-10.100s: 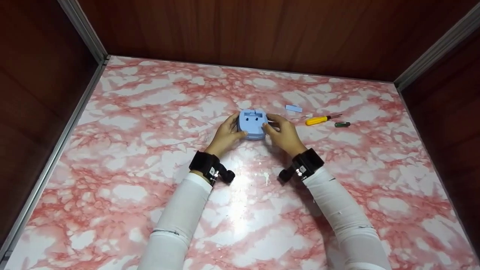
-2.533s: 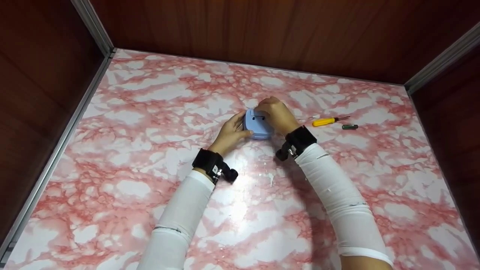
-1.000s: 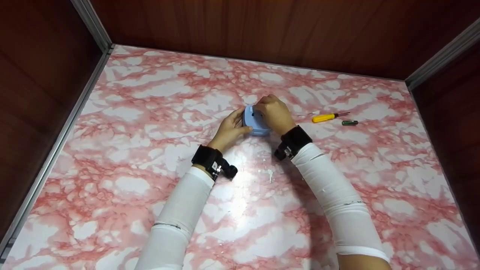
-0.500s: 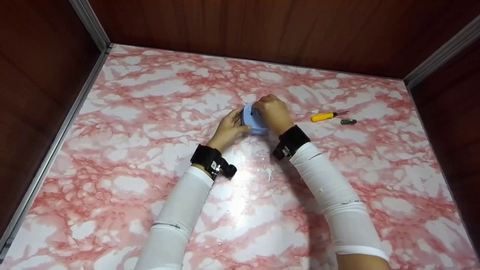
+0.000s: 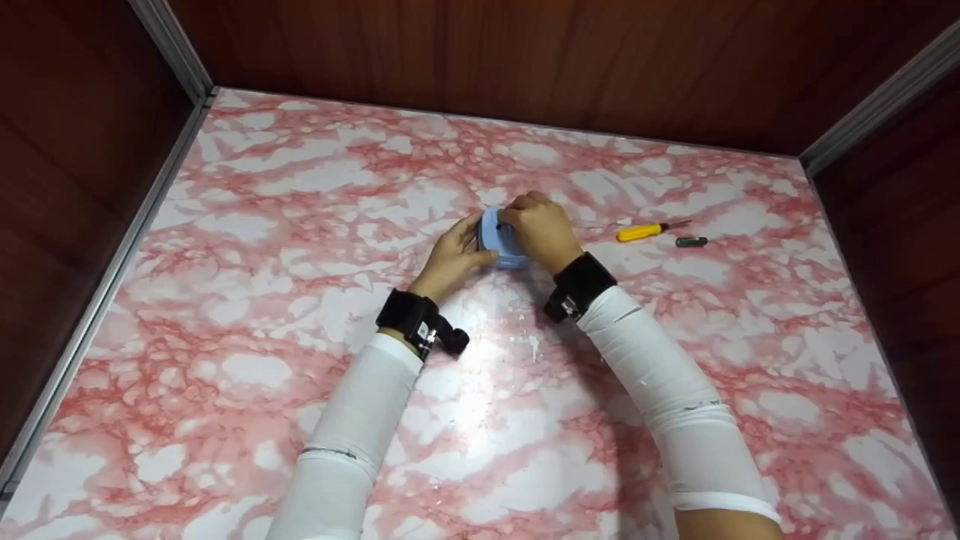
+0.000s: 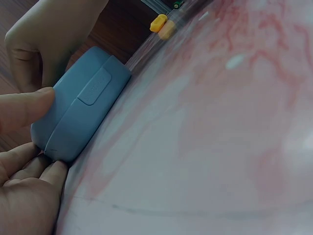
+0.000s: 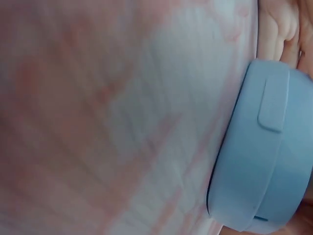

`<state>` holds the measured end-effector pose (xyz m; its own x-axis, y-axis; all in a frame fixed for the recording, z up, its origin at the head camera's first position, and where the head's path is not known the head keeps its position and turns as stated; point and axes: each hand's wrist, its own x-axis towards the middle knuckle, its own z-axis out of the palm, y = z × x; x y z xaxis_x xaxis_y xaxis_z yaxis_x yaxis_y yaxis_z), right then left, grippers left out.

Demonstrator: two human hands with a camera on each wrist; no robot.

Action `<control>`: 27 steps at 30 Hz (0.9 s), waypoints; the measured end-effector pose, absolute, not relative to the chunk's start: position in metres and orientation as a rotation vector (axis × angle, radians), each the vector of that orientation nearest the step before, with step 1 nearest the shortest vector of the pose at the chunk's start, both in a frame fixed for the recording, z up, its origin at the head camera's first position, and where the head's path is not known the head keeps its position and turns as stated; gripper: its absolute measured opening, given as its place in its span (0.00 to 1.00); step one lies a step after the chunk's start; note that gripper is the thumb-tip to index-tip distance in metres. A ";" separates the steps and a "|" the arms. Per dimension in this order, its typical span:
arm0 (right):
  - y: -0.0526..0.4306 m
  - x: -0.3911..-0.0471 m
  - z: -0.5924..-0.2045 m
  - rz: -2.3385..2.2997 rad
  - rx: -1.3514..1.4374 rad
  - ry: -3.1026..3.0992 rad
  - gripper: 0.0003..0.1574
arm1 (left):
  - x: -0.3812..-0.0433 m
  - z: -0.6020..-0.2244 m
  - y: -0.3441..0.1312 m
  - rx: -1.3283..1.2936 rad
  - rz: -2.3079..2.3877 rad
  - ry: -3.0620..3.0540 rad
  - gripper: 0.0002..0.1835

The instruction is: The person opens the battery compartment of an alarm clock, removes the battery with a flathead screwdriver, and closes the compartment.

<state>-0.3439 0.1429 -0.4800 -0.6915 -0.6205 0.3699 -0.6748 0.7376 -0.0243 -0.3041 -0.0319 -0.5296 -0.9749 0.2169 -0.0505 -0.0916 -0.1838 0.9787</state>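
Observation:
A rounded light blue plastic device [image 5: 501, 244] is tilted up on the table in the head view. My left hand [image 5: 454, 259] grips its left side, thumb on the near face and fingers beneath, as the left wrist view shows. My right hand [image 5: 546, 232] has bent fingers at the upper right of the device, over the recessed compartment. The fingertips seem to pinch the small blue cover there, though hand and device hide it. One dark hole shows beside them. In the right wrist view, the device's side has a raised rectangular tab [image 7: 274, 104].
Right of the hands lie a yellow-handled screwdriver [image 5: 641, 232] and a short dark green cylinder [image 5: 691, 241], perhaps a battery. The table [image 5: 315, 195] has a red and white marbled top. Dark wood-look panels [image 5: 480, 60] enclose its back and sides.
The small blue cover, on the table ten seconds ago, has left that spot. My right hand has moved from the device's side to its compartment. Over the last second both hands barely move.

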 end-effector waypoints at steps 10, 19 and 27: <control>0.142 -0.343 -0.479 0.249 0.948 -2.658 0.14 | -0.304 -0.529 -0.032 0.158 2.270 1.865 0.45; 0.142 -0.342 -0.482 0.282 0.945 -2.622 0.14 | -0.303 -0.529 -0.032 0.154 2.266 1.867 0.44; 0.139 -0.337 -0.482 0.269 0.941 -2.627 0.10 | -0.302 -0.530 -0.031 0.153 2.283 1.865 0.44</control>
